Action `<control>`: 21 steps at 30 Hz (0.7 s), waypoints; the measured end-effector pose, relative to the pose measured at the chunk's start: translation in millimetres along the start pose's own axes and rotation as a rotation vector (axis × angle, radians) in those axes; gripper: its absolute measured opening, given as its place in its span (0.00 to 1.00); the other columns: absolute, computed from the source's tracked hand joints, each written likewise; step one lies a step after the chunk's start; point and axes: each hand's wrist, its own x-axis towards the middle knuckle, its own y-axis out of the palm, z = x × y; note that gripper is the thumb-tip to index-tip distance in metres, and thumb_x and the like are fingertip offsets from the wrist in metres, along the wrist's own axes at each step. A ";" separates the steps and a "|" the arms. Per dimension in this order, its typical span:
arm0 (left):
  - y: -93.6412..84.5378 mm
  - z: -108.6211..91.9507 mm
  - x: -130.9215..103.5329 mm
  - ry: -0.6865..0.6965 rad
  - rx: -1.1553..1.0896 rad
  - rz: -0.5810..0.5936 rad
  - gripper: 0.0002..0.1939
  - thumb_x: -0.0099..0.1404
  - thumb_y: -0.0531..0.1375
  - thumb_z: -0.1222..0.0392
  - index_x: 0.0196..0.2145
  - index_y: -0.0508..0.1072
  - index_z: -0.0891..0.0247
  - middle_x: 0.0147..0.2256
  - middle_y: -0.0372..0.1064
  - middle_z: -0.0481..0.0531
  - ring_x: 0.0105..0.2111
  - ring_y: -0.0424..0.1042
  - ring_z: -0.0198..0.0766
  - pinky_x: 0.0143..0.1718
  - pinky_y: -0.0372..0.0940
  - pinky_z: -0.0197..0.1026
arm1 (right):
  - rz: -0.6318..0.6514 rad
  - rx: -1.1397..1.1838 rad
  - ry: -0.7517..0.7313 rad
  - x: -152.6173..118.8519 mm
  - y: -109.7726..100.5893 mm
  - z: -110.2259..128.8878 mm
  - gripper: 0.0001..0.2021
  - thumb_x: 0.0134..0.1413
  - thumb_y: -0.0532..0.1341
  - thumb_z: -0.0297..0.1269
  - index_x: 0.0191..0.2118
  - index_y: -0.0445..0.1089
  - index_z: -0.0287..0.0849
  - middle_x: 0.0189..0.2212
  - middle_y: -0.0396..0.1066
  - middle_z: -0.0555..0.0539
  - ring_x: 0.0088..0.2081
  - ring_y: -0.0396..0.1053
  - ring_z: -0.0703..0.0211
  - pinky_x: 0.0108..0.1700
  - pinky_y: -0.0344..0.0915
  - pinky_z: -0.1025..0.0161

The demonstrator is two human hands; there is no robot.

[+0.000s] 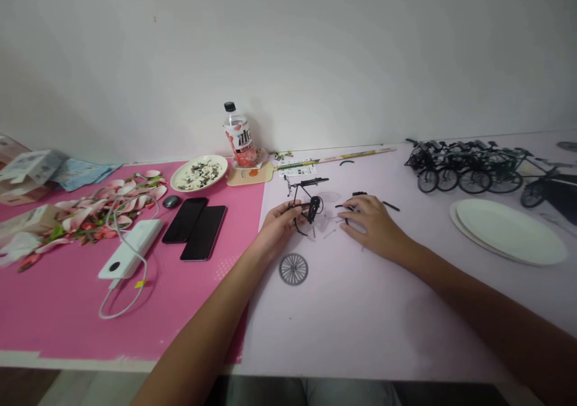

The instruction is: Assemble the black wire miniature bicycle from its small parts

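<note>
My left hand (283,222) is closed on a black model bicycle frame (295,201), which has handlebars and a crank but no wheels on it. Over several small loose parts, my right hand (372,222) hovers or rests with its fingers apart. A small curved black piece (346,219) lies by its fingertips, partly hidden, and I cannot tell whether they touch it. Thin pins (330,234) are scattered between the two hands. Nearer to me, a loose grey spoked wheel (293,269) lies flat on the table.
Finished-looking model bicycles (469,168) stand at the back right, behind stacked white plates (511,231). On the pink left side are two phones (202,234), a power bank (131,249) with a cable, artificial flowers (94,210), a filled bowl (175,180) and a bottle (241,138).
</note>
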 end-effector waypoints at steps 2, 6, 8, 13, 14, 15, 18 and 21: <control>0.9 0.3 -0.2 0.005 0.003 -0.009 0.17 0.54 0.74 0.64 0.41 0.78 0.66 0.42 0.80 0.59 0.42 0.79 0.42 0.52 0.69 0.45 | -0.010 0.015 0.007 0.3 0.5 -0.2 0.11 0.68 0.60 0.42 0.46 0.81 0.50 0.52 0.74 0.41 0.57 0.64 0.40 0.58 0.65 0.40; 2.5 1.3 -0.6 0.021 -0.001 -0.008 0.17 0.54 0.74 0.65 0.41 0.77 0.66 0.42 0.80 0.58 0.43 0.79 0.42 0.54 0.68 0.46 | -0.044 0.034 0.013 0.0 4.3 -0.7 0.11 0.68 0.60 0.41 0.46 0.80 0.50 0.51 0.74 0.41 0.56 0.64 0.41 0.59 0.65 0.39; 2.9 2.0 -0.7 0.029 0.001 -0.001 0.17 0.53 0.74 0.65 0.40 0.77 0.66 0.43 0.79 0.57 0.44 0.79 0.42 0.55 0.68 0.46 | -0.049 0.033 0.020 -0.5 6.8 -1.8 0.11 0.68 0.60 0.41 0.47 0.80 0.49 0.51 0.73 0.41 0.56 0.64 0.40 0.59 0.65 0.39; 2.4 3.4 -0.1 0.029 0.009 0.011 0.18 0.53 0.75 0.64 0.40 0.77 0.66 0.43 0.79 0.58 0.45 0.78 0.42 0.54 0.67 0.45 | -0.072 0.044 0.031 -1.5 10.5 -4.5 0.08 0.67 0.62 0.41 0.41 0.80 0.49 0.49 0.73 0.41 0.54 0.65 0.41 0.58 0.66 0.40; 2.3 3.7 0.1 0.030 0.007 0.012 0.18 0.52 0.75 0.63 0.40 0.77 0.66 0.43 0.79 0.57 0.45 0.78 0.42 0.54 0.67 0.45 | -0.082 0.047 0.031 -1.5 10.9 -4.6 0.08 0.67 0.63 0.41 0.40 0.79 0.49 0.48 0.73 0.41 0.54 0.65 0.42 0.58 0.66 0.40; 2.3 4.0 0.2 0.029 0.006 0.013 0.18 0.52 0.75 0.63 0.40 0.78 0.66 0.42 0.79 0.57 0.45 0.78 0.42 0.54 0.67 0.45 | -0.089 0.049 0.030 -1.5 11.1 -4.3 0.08 0.67 0.63 0.41 0.39 0.79 0.48 0.48 0.74 0.41 0.54 0.65 0.42 0.58 0.66 0.40; 2.7 5.0 0.5 0.032 0.012 0.011 0.18 0.52 0.76 0.63 0.40 0.78 0.66 0.42 0.79 0.57 0.45 0.78 0.42 0.53 0.67 0.45 | -0.090 0.054 0.028 -0.5 11.4 -2.1 0.08 0.67 0.62 0.40 0.38 0.78 0.48 0.47 0.74 0.42 0.54 0.65 0.42 0.58 0.66 0.40; 3.3 6.2 0.8 0.036 0.015 0.008 0.19 0.52 0.76 0.62 0.40 0.78 0.66 0.43 0.79 0.57 0.45 0.78 0.41 0.52 0.67 0.43 | -0.074 0.053 0.031 1.6 11.0 1.6 0.08 0.68 0.61 0.39 0.37 0.77 0.47 0.46 0.74 0.41 0.54 0.65 0.40 0.58 0.65 0.40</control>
